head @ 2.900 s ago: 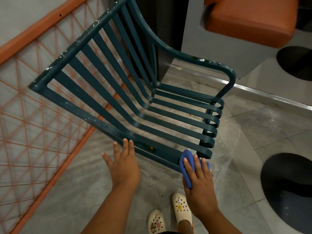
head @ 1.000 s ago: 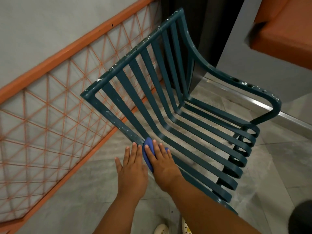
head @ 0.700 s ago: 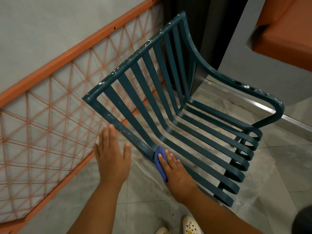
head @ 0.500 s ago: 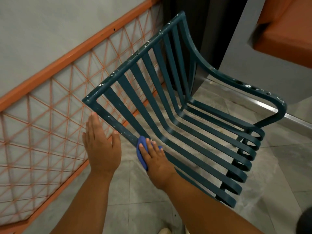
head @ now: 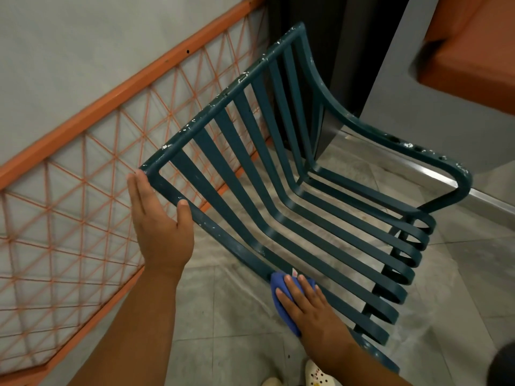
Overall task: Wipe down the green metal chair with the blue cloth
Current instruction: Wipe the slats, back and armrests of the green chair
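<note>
Blue cloth (head: 278, 286) slid down chair (head: 223, 234) rail, orange lattice (head: 69, 190) close behind.

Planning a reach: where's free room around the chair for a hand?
Free: floor between the forearms, below the near rail; floor between the curled slat ends and the metal strip. Crowded: chair back close to the lattice; near rail taken by left hand and right hand pressing the cloth.

Orange lattice railing (head: 111, 104) close behind green chair (head: 206, 111), open floor (head: 223, 316) nearside

The green metal chair (head: 220, 232), slatted and paint-chipped, stands tilted; the blue cloth (head: 276, 281) lies bunched on its side rail at 5 o'clock.
</note>
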Available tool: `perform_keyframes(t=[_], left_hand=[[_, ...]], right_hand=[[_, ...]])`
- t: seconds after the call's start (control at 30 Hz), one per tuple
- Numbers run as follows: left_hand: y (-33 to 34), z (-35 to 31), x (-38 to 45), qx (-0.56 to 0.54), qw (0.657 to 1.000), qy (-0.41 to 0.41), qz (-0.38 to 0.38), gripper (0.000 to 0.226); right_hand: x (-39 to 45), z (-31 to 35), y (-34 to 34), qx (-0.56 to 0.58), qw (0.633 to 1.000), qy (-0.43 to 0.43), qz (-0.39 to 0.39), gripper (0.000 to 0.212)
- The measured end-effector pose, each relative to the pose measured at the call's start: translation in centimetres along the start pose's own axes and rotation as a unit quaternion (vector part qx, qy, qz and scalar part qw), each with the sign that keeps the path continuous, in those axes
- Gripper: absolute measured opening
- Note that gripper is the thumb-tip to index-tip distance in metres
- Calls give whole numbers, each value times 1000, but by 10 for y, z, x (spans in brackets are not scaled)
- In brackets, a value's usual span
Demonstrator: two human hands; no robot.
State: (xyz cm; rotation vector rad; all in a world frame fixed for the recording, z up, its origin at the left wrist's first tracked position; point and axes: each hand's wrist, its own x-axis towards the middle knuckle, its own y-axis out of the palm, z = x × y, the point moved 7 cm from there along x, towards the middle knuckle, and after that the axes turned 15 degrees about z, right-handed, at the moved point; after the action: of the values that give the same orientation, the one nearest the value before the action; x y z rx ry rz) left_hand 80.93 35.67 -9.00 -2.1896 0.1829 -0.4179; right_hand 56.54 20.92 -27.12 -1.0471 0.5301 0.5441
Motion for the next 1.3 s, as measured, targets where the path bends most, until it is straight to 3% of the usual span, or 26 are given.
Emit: perform_keyframes(t=[0.23, 0.4, 0.63, 0.93, 1.3], left_hand=[[-8, 0, 8, -58, 998, -33, -16, 69], [-22, 1, 15, -51, 997, -53, -26, 61], [-34, -1, 26, -5, 996, -92, 6, 57], [-43, 0, 37, 12, 996, -83, 18, 54], [-46, -7, 41, 61, 998, -23, -1, 42]], right_hand=[[60, 48, -73, -6, 999, -36, -34, 90], [42, 36, -57, -77, 994, -72, -27, 85], [12, 0, -21, 50, 998, 28, 30, 97], [29, 22, -44, 41, 998, 26, 42, 90], [75, 66, -74, 85, 994, 23, -66, 92]])
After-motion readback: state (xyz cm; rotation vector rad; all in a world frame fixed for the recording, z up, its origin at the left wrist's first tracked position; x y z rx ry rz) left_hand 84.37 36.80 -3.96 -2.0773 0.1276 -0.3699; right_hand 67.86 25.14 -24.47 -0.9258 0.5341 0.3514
